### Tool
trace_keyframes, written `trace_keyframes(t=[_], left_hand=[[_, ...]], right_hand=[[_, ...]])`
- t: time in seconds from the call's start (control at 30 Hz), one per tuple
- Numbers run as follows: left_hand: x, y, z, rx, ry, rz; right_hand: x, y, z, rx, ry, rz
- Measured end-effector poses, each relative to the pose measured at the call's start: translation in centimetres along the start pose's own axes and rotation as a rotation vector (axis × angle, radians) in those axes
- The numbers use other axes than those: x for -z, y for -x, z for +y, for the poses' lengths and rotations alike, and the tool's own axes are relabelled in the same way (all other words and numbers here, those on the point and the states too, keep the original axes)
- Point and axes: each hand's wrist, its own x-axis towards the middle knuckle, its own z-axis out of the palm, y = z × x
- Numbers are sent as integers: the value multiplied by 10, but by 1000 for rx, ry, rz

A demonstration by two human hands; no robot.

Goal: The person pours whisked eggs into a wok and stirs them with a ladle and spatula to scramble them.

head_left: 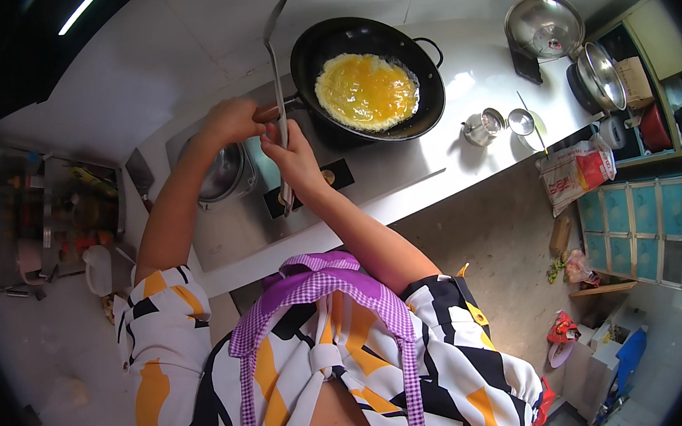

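My left hand [230, 121] is closed around the brown handle [267, 112] of a black wok [363, 31], which is tilted over the right side of the cooktop. A yellow, glossy layer of egg [367, 94] lies inside it, paler and set along its rim. My right hand [296, 162] grips a long metal spatula [277, 80] upright, its blade up near the wall and its handle end low over the cooktop knobs. The spatula shaft crosses in front of the wok handle. Both hands are close together, left of the wok.
Left of the hands, a metal pot [221, 173] sits on the steel cooktop [228, 234], with a cleaver [140, 172] beyond. Rightward on the counter are a small metal pot [481, 130], a small metal cup [521, 122] and steel bowls [545, 20]. A printed bag [581, 170] hangs past the counter edge.
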Motion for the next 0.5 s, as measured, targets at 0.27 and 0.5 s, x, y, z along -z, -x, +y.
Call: trace_keyframes(t=[0.27,0.5], left_hand=[[9,4,7,20,-50,26],[21,6,18,49,-3,-17]], right_hand=[[1,-2,-1,10,12,-21],[0,0,-10,4,5,-23]])
